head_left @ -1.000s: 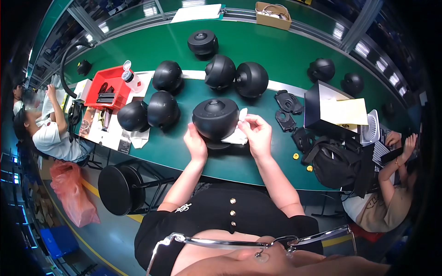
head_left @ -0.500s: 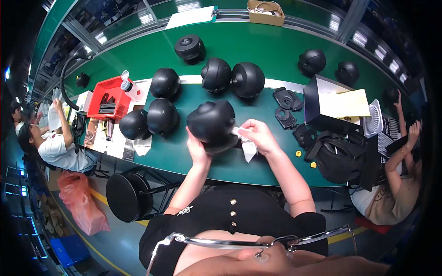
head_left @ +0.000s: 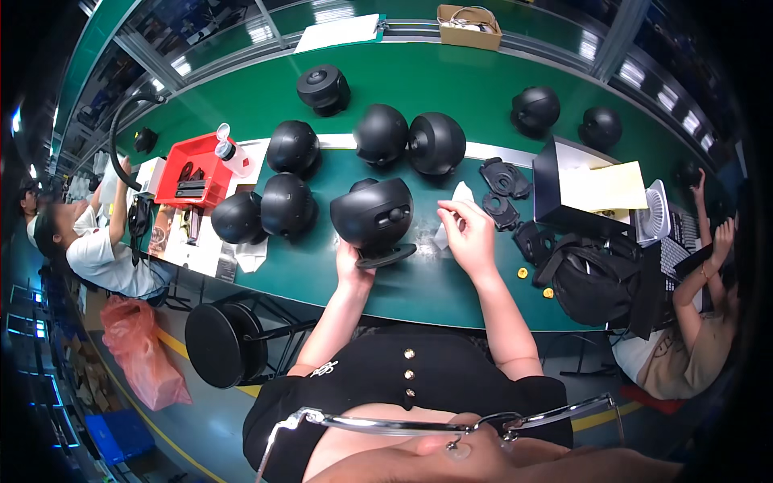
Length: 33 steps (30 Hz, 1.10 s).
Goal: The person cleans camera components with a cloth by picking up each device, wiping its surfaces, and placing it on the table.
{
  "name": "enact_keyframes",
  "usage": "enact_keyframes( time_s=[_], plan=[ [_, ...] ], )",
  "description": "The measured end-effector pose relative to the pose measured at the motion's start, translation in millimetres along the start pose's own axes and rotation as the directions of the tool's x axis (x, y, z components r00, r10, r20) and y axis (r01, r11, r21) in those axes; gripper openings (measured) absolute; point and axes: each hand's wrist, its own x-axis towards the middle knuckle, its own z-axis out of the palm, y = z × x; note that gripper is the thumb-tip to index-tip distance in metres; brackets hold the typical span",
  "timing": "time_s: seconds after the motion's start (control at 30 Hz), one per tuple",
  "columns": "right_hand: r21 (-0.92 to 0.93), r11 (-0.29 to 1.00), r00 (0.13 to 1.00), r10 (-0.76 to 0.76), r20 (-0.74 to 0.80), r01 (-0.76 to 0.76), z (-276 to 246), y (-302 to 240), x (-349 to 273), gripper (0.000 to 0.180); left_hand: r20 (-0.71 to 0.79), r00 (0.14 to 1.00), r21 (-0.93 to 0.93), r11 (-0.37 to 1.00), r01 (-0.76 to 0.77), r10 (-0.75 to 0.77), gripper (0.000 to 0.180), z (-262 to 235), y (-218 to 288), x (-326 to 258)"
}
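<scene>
1. Left hand (head_left: 352, 262) under the black round housing (head_left: 373, 216), fingers curled against its lower side, tilting it so the round base plate points toward the body; housing partly off the green table (head_left: 419, 282), just in front of the chest.
2. Right hand (head_left: 469, 233) beside the housing but apart from it, thumb and forefinger pressed together on a small white cloth (head_left: 452, 211).
3. For good work on this step: firm support from below with the left hand, housing kept low over the table, cloth held by a bigger fold so it does not slip; a judgement only.
4. Near table edge close under the left wrist, so little room to lower the housing on that side; better to keep it a bit further in.
5. Left side crowded: two more black housings (head_left: 262, 211) near, then a red tray (head_left: 193, 181) behind them.
6. Right side: flat black parts (head_left: 503, 189) near the right hand, black bag (head_left: 592, 278) further out.
7. Open green surface between the hands and the near edge; best room for moving there.
</scene>
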Motion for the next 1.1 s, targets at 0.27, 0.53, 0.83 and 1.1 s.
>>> enact_keyframes(
  time_s=[0.27,0.53,0.83,1.1],
  plan=[
    [0.652,0.73,0.933,-0.056,0.356,-0.205,35,-5,-7,0.135,0.134,0.939,0.487,0.804,-0.341,0.317,0.045,25,3,-8],
    [0.794,0.603,0.988,-0.056,0.142,-0.079,64,11,-14,0.132,0.282,0.906,0.704,0.573,-0.419,0.316,0.052,32,17,-19],
    [0.866,0.353,0.932,0.213,0.295,-0.354,54,22,6,0.058,0.611,0.602,0.691,0.025,-0.722,0.514,0.079,50,14,-37],
    [0.818,0.045,0.807,0.203,0.555,-0.574,49,6,-8,0.066,0.808,0.5,0.575,-0.228,-0.786,0.312,0.112,53,34,-39]
  ],
)
